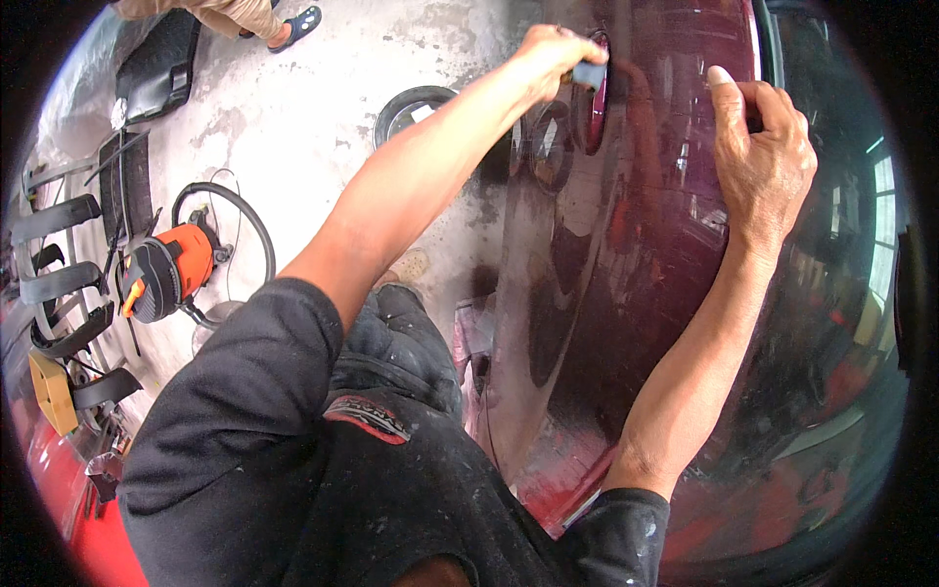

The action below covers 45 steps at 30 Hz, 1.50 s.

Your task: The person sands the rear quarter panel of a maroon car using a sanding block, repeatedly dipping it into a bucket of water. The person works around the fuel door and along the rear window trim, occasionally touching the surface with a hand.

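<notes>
Away from cardboard box [51, 393], block [589, 75] in hand [559, 61]

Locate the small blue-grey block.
In the head view, upper right of centre, the small blue-grey block is in the left hand, by the glossy maroon door handle.

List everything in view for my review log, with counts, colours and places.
car body: 1, dark red, right of centre
window glass: 1, dark, far right
door handle: 1, dark red, upper right of centre
small block: 1, blue-grey, at the handle
vacuum-like machine: 1, orange and black, left
curved strips: at least four, dark grey, far left
box: 1, brown, lower left
another person's shoe: 1, blue, top
floor: 1, pale grey, upper left
shirt: 1, black, bottom
left hand: 1, bare, holding block
right hand: 1, bare, near window
</notes>
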Motion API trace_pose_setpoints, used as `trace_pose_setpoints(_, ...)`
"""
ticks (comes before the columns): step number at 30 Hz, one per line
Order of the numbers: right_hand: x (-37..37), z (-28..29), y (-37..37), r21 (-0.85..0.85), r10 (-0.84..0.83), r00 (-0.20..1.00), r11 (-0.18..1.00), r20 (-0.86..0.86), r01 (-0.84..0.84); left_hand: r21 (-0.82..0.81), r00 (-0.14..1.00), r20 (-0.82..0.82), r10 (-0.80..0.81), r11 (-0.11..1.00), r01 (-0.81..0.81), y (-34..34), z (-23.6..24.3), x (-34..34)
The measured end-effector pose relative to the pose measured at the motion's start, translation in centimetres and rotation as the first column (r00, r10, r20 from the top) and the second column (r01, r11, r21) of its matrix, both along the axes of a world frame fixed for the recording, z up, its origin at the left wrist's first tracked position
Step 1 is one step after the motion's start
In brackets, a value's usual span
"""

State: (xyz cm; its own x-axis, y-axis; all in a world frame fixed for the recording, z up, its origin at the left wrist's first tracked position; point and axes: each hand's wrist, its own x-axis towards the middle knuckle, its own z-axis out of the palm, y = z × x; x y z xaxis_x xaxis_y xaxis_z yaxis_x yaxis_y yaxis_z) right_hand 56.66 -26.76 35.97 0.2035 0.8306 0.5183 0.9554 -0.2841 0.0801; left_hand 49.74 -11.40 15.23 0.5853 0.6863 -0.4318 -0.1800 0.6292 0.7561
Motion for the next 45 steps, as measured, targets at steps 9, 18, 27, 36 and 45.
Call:
trace_pose_setpoints(9,-0.2,0.1,1.0,-0.049,-0.074,0.996,0.996,-0.054,0.072,0.298,0.988,0.04,0.15,0.942,-0.155,0.4,-4.6,-1.8)
trace_pose_setpoints(18,0.2,-0.1,0.5,-0.067,-0.143,0.99,0.987,0.008,0.143,0.615,0.949,-0.213,0.233,0.786,-0.055,-18.8,1.3,-5.7)
trace_pose_setpoints(27,0.3,0.0,0.5,-0.102,-0.176,0.984,0.979,0.003,0.175,0.638,0.952,-0.11,0.285,0.755,-0.152,-17.4,0.1,-5.3)
trace_pose_setpoints(36,-0.1,0.1,0.3,-0.097,-0.157,0.987,0.983,0.024,0.159,0.729,0.958,-0.066,0.281,0.669,-0.146,-15.6,-1.4,-6.0)
trace_pose_setpoints(45,-0.6,0.4,0.9,-0.102,-0.166,0.986,0.981,-0.026,0.163,0.8,0.942,-0.163,0.292,0.598,-0.047,-5.9,0.1,-2.8)
